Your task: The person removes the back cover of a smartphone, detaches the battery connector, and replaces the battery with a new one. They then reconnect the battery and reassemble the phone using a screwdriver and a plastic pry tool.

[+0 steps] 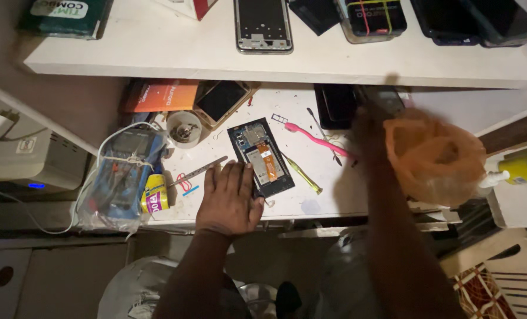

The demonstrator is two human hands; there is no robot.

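A: Head view first: the left hand (229, 199) is laid flat at lower centre of the frame, fingers spread and relaxed, palm down on the white worktop (311, 195). Nothing is gripped. Its fingertips and thumb side are pressed against the lower left edge of the opened phone (261, 157).

B: And how is the phone laid from that hand?

A: It is found just above and right of the hand, touching it. Its long axis is tilted, running from upper left to lower right, with the orange flex strip exposed along the middle.

B: What of the other hand?

A: The right hand (367, 133) is seen at right of centre, blurred. It appears closed on a translucent orange plastic bag (435, 159), which is held up over the right part of the worktop; the exact grip cannot be made out. It is kept well apart from the phone, so the left hand is the nearer one by far.

B: What is placed between them?

A: A pink pry tool (314, 139) is laid right of the phone's top, and a yellow-green tool (303, 175) just beside its right edge. A metal tweezer (199, 170) is laid to the left, near the left hand's fingertips. Further left, a small white cup (184, 128) and a multimeter in a clear bag (124, 171) are seen.
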